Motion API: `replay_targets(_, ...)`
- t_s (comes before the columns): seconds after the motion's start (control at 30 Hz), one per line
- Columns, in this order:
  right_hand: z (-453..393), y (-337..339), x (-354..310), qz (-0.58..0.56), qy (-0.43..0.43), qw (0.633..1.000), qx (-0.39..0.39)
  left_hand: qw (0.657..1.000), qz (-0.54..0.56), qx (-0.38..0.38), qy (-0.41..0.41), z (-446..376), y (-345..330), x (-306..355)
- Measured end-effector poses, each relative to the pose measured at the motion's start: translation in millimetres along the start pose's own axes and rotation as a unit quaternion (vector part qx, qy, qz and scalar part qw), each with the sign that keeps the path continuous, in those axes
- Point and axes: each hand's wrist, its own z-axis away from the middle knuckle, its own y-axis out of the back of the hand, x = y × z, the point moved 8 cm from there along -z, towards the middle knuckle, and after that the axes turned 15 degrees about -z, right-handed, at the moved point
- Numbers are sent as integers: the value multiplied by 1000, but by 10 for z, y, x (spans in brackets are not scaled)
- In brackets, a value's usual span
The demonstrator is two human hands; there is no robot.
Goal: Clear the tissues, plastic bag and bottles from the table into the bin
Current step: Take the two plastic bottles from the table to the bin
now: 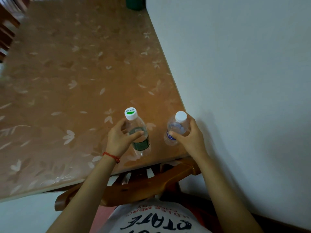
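Two clear plastic bottles stand at the near right corner of the tabletop (70, 68), just beside the white wall. The left hand (120, 139) is wrapped around the shoulder of the green-label bottle (138, 132), thumb across the front, and the right hand (188, 137) grips the blue-label bottle (175, 130) just under its white cap, fingers curled behind it. Whether either base has left the surface cannot be told. Both look empty or nearly so, so they should be very light, and their thin walls will likely dent and crackle under a hard squeeze. The smooth plastic may be a little slippery; the stiffer shoulder and neck below the cap look like the surest places to hold, as both hands do now. No tissues or plastic bag show on the visible tabletop. A dark green container (134, 3) at the far edge may be the bin, though that is unclear.
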Motion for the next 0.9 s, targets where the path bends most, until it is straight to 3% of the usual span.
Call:
replay_targets(0.3, -82, -172, -118, 1, -12, 1000, -5, 999, 4, 22, 24, 39, 244, -187)
replay_targets(0.9, 216, -1338, -1040, -69, 39, 981, -177, 979, 55, 192, 43, 569, 1658, -553)
